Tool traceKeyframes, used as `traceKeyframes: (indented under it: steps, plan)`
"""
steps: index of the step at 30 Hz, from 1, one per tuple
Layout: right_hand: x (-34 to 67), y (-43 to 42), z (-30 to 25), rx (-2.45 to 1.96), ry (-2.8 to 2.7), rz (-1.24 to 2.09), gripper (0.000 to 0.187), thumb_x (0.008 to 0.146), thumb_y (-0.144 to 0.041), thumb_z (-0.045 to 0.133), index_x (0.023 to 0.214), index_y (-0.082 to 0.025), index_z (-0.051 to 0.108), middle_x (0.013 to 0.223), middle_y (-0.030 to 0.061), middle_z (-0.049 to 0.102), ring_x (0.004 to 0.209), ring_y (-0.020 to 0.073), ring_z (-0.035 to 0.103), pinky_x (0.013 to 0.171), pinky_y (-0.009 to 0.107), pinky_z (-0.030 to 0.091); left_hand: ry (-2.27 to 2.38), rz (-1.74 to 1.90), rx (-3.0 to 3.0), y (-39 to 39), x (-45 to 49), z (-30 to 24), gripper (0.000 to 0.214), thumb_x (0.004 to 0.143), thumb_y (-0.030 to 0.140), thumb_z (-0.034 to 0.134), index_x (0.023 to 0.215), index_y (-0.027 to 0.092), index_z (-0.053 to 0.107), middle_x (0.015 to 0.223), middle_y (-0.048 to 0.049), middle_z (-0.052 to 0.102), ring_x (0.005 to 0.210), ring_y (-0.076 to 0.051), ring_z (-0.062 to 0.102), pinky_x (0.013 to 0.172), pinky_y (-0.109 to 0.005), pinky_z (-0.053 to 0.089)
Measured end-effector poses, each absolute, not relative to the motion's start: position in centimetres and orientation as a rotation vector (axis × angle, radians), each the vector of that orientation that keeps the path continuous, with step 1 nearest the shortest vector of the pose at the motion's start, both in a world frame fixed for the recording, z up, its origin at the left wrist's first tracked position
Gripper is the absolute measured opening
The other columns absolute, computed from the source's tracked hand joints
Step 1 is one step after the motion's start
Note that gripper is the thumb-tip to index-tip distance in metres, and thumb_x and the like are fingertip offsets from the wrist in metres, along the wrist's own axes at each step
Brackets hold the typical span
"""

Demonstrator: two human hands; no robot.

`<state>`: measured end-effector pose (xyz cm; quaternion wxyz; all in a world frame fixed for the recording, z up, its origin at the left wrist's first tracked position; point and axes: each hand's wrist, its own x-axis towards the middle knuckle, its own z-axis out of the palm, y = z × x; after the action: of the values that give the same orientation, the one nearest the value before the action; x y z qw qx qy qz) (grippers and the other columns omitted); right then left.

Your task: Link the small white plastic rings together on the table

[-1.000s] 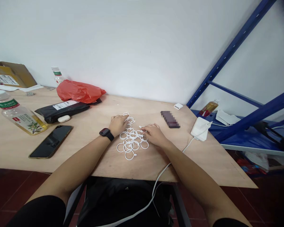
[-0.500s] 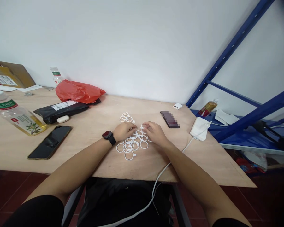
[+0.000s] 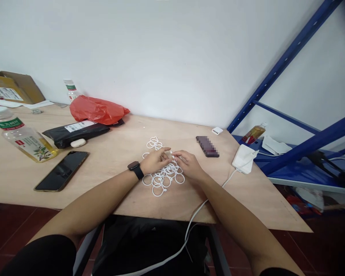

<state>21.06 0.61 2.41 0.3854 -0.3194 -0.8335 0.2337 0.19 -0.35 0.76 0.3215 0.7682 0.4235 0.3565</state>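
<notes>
A loose pile of white plastic rings (image 3: pixel 158 191), each with a small knob or eyelet, lies on the wooden table in front of me. Over the pile's upper left, my left hand (image 3: pixel 153 161) has its thumb and fingers apart, with nothing visible held between them. Facing it, my right hand (image 3: pixel 191 165) pinches a white ring at its fingertips, mostly hidden by the fingers. Only a small gap separates the two hands. Beyond my left hand sits a smaller group of white rings (image 3: pixel 154 143).
Left on the table (image 3: pixel 109 180) are a phone (image 3: pixel 61 171), bottle (image 3: pixel 27 140), white case (image 3: pixel 78 143), black parcel (image 3: pixel 77 134) and red bag (image 3: pixel 96 110). A pixelated dark device (image 3: pixel 207 146) and white power strip (image 3: pixel 243 159) lie right; its cable (image 3: pixel 199 209) crosses the front edge.
My left hand's fingers have spread and shifted slightly right, near the right fingertips. My right hand stays close to its place, still pinching. The view has shifted a little.
</notes>
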Motion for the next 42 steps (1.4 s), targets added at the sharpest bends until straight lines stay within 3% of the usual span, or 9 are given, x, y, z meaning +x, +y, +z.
traceKeyframes:
  steps: [4,9,17,23,27,36,42]
  plan:
    - [21.1,0.6,2.5,-0.766,-2.079,0.674,0.023,0.093,-0.024,0.051,0.096,-0.024,0.074,0.093,0.0053,0.069,0.085,0.0173,0.065,0.079,0.032,0.052,1.117,0.885,2.093,-0.7,0.2,1.2,0.055,0.085,0.037,0.064,0.133,0.019,0.045,0.096,-0.0034,0.072,0.069,-0.014,0.066,0.063,-0.025,0.048]
    - [21.0,1.0,2.1,-0.815,-1.945,0.803,0.024,0.091,-0.029,0.056,0.109,-0.024,0.072,0.101,0.0065,0.068,0.094,0.0182,0.064,0.085,0.034,0.051,1.154,0.957,2.102,-1.3,0.4,1.8,0.068,0.083,0.041,0.068,0.137,0.020,0.034,0.101,-0.0042,0.071,0.069,-0.014,0.068,0.063,-0.025,0.048]
    - [20.8,1.1,1.6,-0.926,-1.897,0.850,0.027,0.085,-0.029,0.064,0.109,-0.021,0.073,0.101,0.0062,0.070,0.084,0.0170,0.067,0.078,0.032,0.054,1.177,0.971,2.264,-1.3,0.3,2.4,0.027,0.085,0.034,0.066,0.106,0.020,0.056,0.091,-0.0011,0.073,0.072,-0.013,0.068,0.064,-0.023,0.048]
    - [20.6,0.5,2.3,-0.947,-1.893,0.629,0.018,0.082,-0.029,0.068,0.096,-0.024,0.077,0.091,0.0057,0.073,0.082,0.0192,0.068,0.078,0.033,0.055,1.179,0.937,2.277,-1.4,0.4,2.3,0.033,0.088,0.037,0.062,0.116,0.020,0.055,0.086,-0.0004,0.073,0.073,-0.013,0.067,0.067,-0.024,0.048]
    - [20.5,0.5,2.3,-0.965,-1.865,0.602,0.014,0.082,-0.030,0.068,0.089,-0.023,0.077,0.087,0.0059,0.074,0.081,0.0198,0.068,0.076,0.033,0.055,1.152,0.906,2.322,-1.4,0.6,2.3,0.023,0.089,0.035,0.060,0.107,0.021,0.062,0.082,0.0004,0.072,0.074,-0.013,0.066,0.069,-0.024,0.047]
    - [20.6,0.7,1.8,-1.003,-1.859,0.738,0.023,0.082,-0.031,0.064,0.100,-0.020,0.075,0.094,0.0061,0.072,0.079,0.0174,0.067,0.073,0.030,0.054,1.231,0.938,2.316,-1.4,0.6,2.5,0.020,0.092,0.036,0.055,0.097,0.019,0.066,0.080,-0.0008,0.071,0.072,-0.013,0.063,0.066,-0.023,0.043]
    - [20.6,0.3,3.0,-0.968,-2.029,0.527,0.011,0.082,-0.025,0.063,0.085,-0.020,0.072,0.079,0.0038,0.066,0.067,0.0147,0.059,0.064,0.028,0.049,1.183,0.965,2.282,-1.8,0.7,3.0,0.025,0.094,0.037,0.051,0.094,0.018,0.067,0.078,-0.0013,0.070,0.070,-0.013,0.061,0.065,-0.023,0.041]
